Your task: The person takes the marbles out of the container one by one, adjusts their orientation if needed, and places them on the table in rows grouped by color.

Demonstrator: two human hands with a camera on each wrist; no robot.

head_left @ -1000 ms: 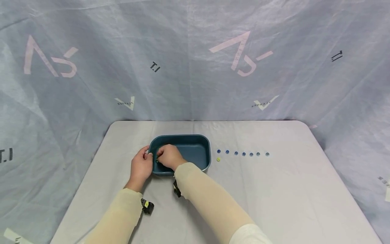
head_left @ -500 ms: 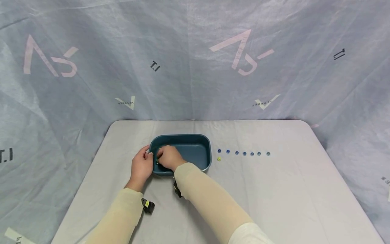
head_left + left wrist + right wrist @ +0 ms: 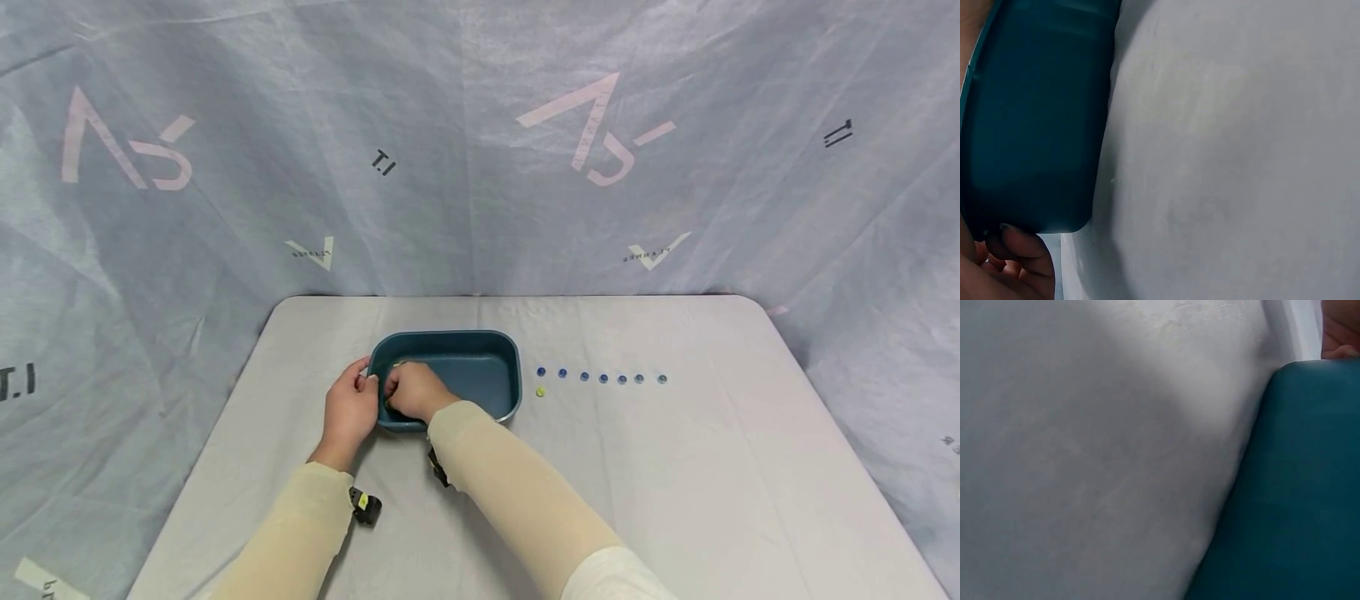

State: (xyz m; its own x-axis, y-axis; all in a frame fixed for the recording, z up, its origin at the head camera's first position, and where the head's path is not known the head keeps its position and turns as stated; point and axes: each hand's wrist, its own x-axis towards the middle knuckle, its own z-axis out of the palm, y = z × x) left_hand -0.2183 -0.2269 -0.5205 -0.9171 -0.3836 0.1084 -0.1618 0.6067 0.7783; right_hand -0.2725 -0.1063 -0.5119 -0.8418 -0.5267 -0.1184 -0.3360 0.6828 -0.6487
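In the head view, the blue-green bin (image 3: 486, 377) is gripped at its left wall by the left hand (image 3: 351, 414), while the right hand (image 3: 417, 390) is placed inside that end, and whether anything is held there cannot be told; right of the bin, small blue pieces (image 3: 603, 378) are lined up, with one yellow piece (image 3: 540, 392) nearer. In the left wrist view, bent fingers are seen at the bin; in the right wrist view, part of a hand beyond it. Some fine handling inside the bin seems in hand, for which a careful pinch is probably called next.
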